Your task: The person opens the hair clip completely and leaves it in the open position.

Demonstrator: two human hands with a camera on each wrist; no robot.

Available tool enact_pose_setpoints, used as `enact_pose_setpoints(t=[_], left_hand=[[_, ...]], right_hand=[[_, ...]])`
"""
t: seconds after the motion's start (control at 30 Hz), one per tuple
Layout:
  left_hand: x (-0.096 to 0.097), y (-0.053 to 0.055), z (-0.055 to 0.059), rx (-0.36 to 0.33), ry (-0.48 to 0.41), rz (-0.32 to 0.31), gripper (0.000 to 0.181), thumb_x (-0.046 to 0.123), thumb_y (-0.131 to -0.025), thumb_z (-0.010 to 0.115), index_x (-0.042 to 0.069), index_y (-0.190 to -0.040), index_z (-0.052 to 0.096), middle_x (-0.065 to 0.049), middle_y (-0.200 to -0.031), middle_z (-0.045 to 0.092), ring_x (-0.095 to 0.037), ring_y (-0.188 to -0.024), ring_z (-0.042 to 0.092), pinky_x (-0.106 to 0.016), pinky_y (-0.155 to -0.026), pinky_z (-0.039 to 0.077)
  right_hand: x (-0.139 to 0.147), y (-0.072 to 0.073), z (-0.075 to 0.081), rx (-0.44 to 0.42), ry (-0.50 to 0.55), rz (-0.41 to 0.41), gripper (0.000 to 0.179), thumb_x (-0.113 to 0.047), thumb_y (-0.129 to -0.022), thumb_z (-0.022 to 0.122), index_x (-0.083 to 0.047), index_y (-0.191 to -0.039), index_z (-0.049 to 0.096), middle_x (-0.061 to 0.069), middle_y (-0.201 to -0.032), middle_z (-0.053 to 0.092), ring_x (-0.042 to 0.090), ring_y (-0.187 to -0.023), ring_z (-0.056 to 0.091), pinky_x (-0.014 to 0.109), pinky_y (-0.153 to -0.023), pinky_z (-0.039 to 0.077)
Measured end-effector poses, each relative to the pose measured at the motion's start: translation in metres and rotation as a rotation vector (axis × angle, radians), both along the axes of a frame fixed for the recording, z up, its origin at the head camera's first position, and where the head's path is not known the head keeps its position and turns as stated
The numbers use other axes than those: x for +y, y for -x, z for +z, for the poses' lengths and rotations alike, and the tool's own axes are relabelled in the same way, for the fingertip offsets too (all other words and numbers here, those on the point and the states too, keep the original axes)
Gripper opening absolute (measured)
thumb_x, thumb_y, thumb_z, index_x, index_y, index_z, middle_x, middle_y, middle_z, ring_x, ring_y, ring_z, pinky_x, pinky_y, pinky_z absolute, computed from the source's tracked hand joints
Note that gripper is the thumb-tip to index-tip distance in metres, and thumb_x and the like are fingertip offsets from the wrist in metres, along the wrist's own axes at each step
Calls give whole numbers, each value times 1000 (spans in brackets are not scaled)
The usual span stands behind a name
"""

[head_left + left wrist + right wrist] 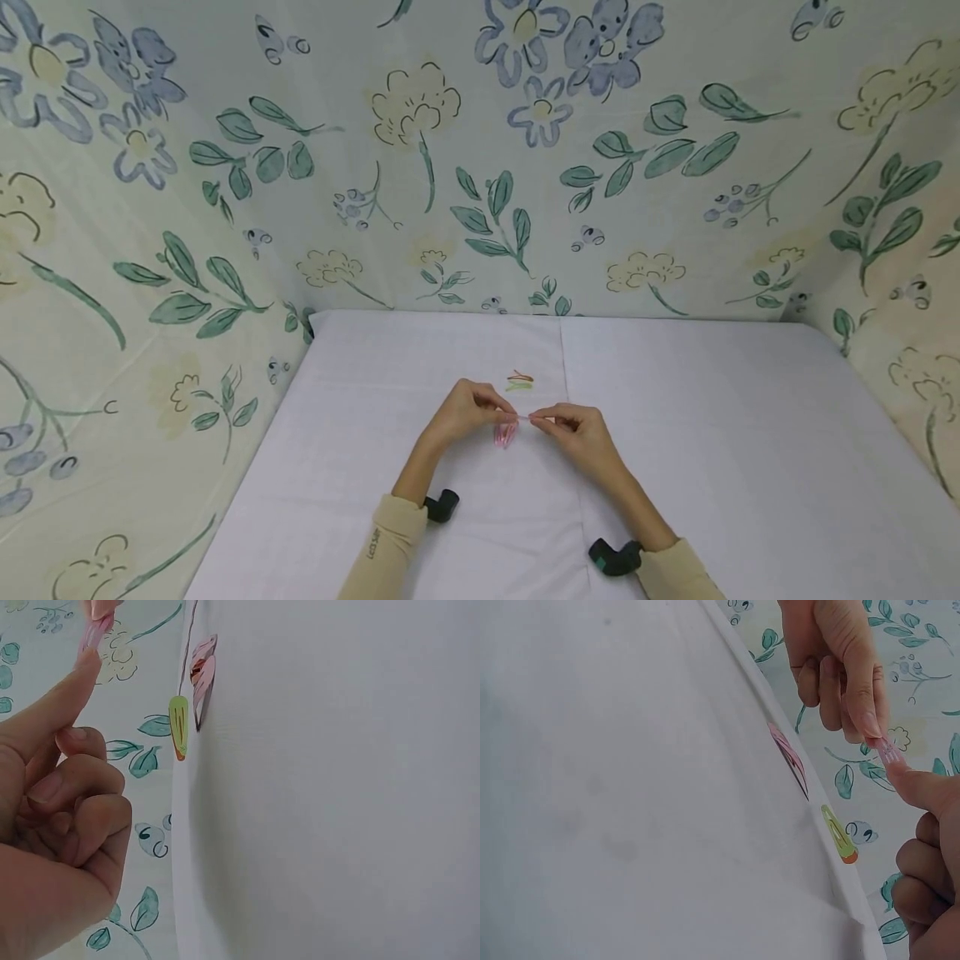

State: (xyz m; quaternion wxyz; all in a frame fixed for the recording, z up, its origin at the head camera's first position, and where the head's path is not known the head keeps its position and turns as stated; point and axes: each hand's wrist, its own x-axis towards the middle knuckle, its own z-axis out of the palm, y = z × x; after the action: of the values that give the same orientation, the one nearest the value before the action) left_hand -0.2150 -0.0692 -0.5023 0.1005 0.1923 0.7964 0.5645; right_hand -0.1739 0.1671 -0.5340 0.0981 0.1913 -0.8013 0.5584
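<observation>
Between the fingertips of both hands is a pink snap hair clip (889, 750), raised above the white cloth. My left hand (467, 412) pinches one end of it between thumb and finger; my right hand (579, 432) pinches the other end. Below the hands lies a small group of pink hair clips (506, 435), partly overlapping. A little farther back, a green hair clip (519, 386) and an orange-red hair clip (521, 376) lie close together. In the left wrist view, the other fingers of the left hand (71, 780) are curled into the palm.
A white cloth (690, 417) with creases covers the table. Floral curtains (420, 183) hang behind it and at both sides. Black wrist mounts (442, 506) sit at the cuffs of the beige sleeves (390, 542).
</observation>
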Motion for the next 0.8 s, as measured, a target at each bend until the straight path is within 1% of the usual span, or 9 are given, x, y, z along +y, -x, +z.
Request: enact_pose_setpoints(t=[0.1,0.2,0.27,0.4,0.5,0.57,0.67,0.8], left_hand=[[0,0,0,3,11,-9,7,14,-82,88,10,-86,85,-12,-77,72,-6,-65,46,-19,-60,36],[0,0,1,2,15,-21,6,14,-83,87,10,-87,85,-9,-76,71,-6,-65,45,-19,-60,36],[0,-1,1,-1,17,-25,6,14,-84,87,10,-88,85,-7,-75,71,-6,-65,45,-19,-59,36],[0,-1,2,-16,14,-5,6,19,-85,86,13,-87,85,0,-77,75,-5,-62,41,-20,-57,34],[0,-1,1,-17,0,8,6,21,-85,87,15,-86,85,4,-75,74,-6,-58,36,-20,-54,31],[0,-1,0,-3,-13,6,7,20,-84,87,13,-86,85,4,-70,70,-6,-56,33,-20,-53,29],[0,-1,0,41,-43,-7,9,18,-84,87,10,-86,85,4,-61,60,-6,-53,32,-21,-51,28],[1,-3,1,105,-82,-6,9,14,-84,87,5,-86,84,3,-55,51,-5,-50,30,-20,-49,27]], right_hand=[[-1,-1,2,-21,4,-20,6,-11,-89,81,-10,-94,83,-3,-58,45,-2,-55,33,21,-47,30],[-2,-2,3,-59,-4,-30,4,-15,-88,82,-14,-92,83,-5,-59,45,-2,-54,34,18,-48,30],[-1,-2,3,-66,-8,-36,4,-16,-88,82,-14,-92,83,-5,-59,44,-2,-53,33,18,-48,30],[-2,-2,1,-65,15,-68,4,-18,-89,82,-16,-93,83,-6,-58,40,-2,-52,30,20,-47,29],[-5,-3,1,-66,52,-89,4,-19,-88,84,-17,-92,83,-7,-57,35,-2,-52,28,21,-46,27],[-7,-4,0,-63,78,-93,4,-17,-87,84,-16,-91,83,-8,-57,33,-2,-52,26,22,-46,26],[-11,-6,1,-53,116,-103,5,-13,-86,85,-15,-89,83,-7,-56,29,-2,-52,24,23,-45,24],[-15,-8,2,-6,143,-123,4,-9,-85,85,-9,-88,82,-6,-53,28,-5,-50,22,23,-43,22]])
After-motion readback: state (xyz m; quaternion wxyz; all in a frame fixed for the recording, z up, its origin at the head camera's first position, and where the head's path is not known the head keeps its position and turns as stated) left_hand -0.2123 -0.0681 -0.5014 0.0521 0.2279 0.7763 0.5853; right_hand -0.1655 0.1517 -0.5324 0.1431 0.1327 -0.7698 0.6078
